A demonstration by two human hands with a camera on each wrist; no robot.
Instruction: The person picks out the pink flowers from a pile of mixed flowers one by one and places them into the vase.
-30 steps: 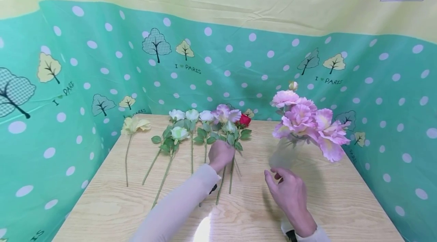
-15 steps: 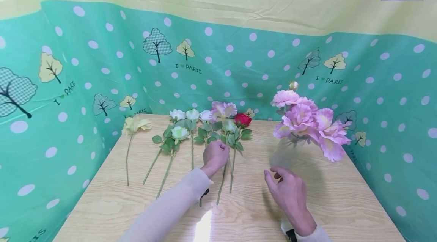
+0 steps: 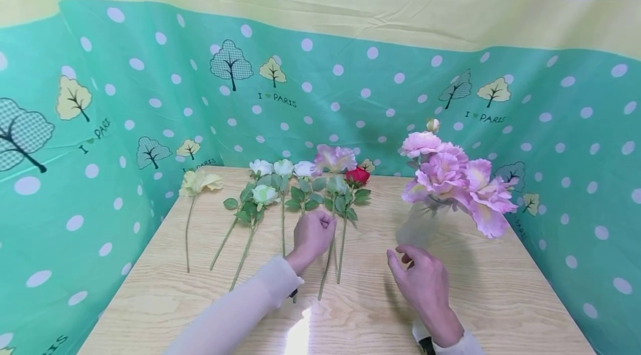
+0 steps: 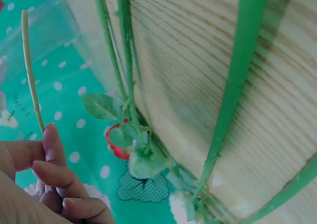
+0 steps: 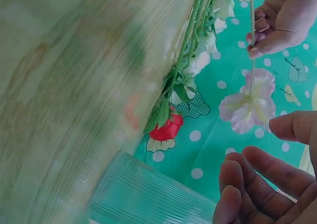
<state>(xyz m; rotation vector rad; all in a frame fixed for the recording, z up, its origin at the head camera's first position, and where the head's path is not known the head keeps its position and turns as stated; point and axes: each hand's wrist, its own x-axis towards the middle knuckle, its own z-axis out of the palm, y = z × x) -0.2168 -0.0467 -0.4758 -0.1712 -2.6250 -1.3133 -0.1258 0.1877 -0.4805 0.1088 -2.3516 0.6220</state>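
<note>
My left hand (image 3: 311, 237) is raised above the row of flowers, its fingers and thumb pinching the thin stem (image 4: 31, 75) of a pale pink-purple artificial flower (image 3: 336, 158). In the right wrist view that flower (image 5: 250, 104) shows beyond the fingertips, apart from the roses. My right hand (image 3: 424, 288) stays near the table just in front of a clear ribbed vase (image 3: 417, 226), fingers loosely bent and holding nothing. Several large pink flowers (image 3: 443, 174) stand in the vase. A red rose (image 3: 358, 176) lies at the right end of the row.
White and pale green roses (image 3: 264, 195) lie side by side on the wooden table (image 3: 150, 305), stems toward me. A cream flower (image 3: 199, 183) lies apart at the left. Patterned green cloth (image 3: 350, 93) encloses the back and sides.
My left hand has drawn back toward me and slightly left, with the pink-purple flower rising a little. More of the red rose shows now. The right hand has stayed in place.
</note>
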